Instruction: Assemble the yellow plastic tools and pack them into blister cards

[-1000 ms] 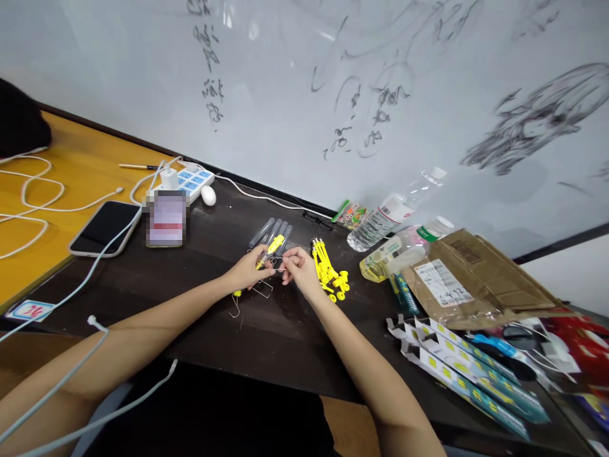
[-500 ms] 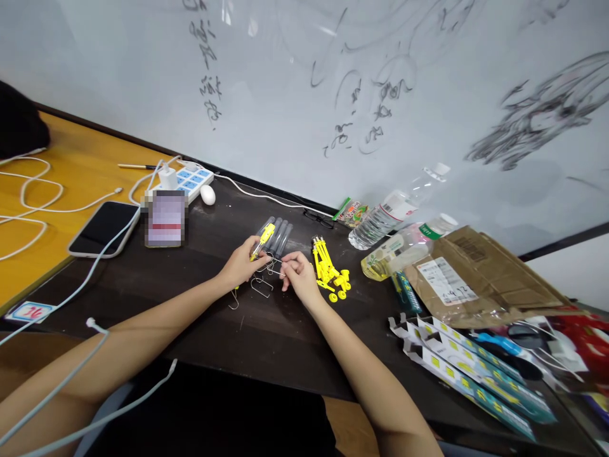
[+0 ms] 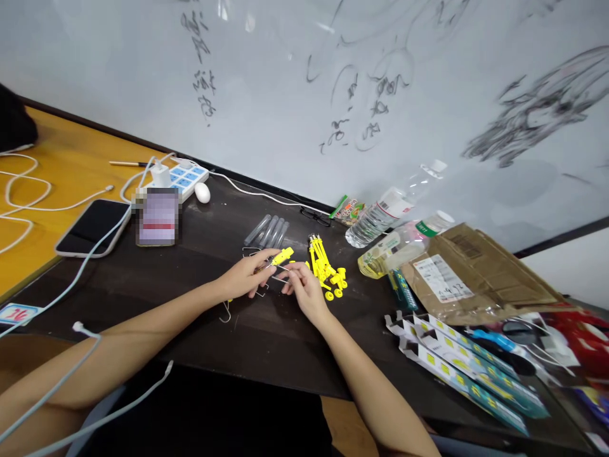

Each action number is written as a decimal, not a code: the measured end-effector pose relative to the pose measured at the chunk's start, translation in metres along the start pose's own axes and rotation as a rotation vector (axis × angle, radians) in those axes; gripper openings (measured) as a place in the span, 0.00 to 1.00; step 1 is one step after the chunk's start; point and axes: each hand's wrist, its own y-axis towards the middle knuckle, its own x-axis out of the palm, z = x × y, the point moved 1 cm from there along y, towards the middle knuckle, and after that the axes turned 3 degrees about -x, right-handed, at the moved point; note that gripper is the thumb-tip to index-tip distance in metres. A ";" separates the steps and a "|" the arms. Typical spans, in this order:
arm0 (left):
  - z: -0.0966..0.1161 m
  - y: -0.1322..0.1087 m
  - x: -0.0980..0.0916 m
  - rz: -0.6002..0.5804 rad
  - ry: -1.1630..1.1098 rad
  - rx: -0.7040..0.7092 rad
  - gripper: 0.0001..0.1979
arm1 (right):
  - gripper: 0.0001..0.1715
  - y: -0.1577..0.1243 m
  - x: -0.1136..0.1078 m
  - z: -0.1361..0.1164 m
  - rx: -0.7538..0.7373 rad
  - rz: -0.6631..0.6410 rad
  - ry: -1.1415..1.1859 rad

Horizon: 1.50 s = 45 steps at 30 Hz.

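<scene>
Before a whiteboard (image 3: 266, 95), the dark desk (image 3: 209, 238) bears clear tubes (image 3: 267, 232). The left hand's (image 3: 245, 274) grip is closed on a yellow piece (image 3: 283, 256); the right hand (image 3: 305, 287) pinches a thin wire (image 3: 281, 280) between them, near yellow parts (image 3: 325, 265).

Tubes (image 3: 268, 231) lie behind the left hand (image 3: 243, 274).

the left hand (image 3: 250, 274) partly hides a yellow piece (image 3: 283, 256); pixelation blurs 1 phone's screen (image 3: 159, 216), while the left edge of the frame crops a black object (image 3: 16, 120).
</scene>
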 end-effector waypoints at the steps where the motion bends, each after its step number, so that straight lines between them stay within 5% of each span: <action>1: 0.000 0.000 0.003 -0.011 -0.058 -0.015 0.20 | 0.12 -0.003 0.002 -0.002 -0.021 -0.023 -0.071; 5: -0.006 0.003 0.008 0.036 -0.248 -0.091 0.15 | 0.10 -0.008 0.006 -0.005 -0.063 -0.092 -0.214; 9: -0.009 0.005 0.011 -0.042 -0.321 -0.171 0.13 | 0.08 -0.008 0.004 -0.003 -0.059 -0.012 -0.164; 15: -0.013 0.004 0.017 -0.150 -0.295 -0.149 0.17 | 0.09 -0.006 0.001 0.002 -0.051 0.118 -0.208; 23: -0.012 0.003 0.015 -0.126 -0.252 -0.158 0.15 | 0.09 -0.005 -0.004 -0.007 -0.157 0.147 -0.426; 36: -0.007 -0.001 0.015 -0.123 -0.123 -0.149 0.15 | 0.09 -0.007 -0.005 -0.017 -0.222 0.049 -0.586; 40: -0.003 -0.002 0.018 -0.095 -0.151 -0.101 0.13 | 0.05 -0.006 0.001 -0.017 -0.127 0.123 -0.341; 45: -0.005 0.000 0.021 -0.050 -0.254 -0.045 0.13 | 0.16 -0.006 0.021 -0.014 0.118 0.122 0.195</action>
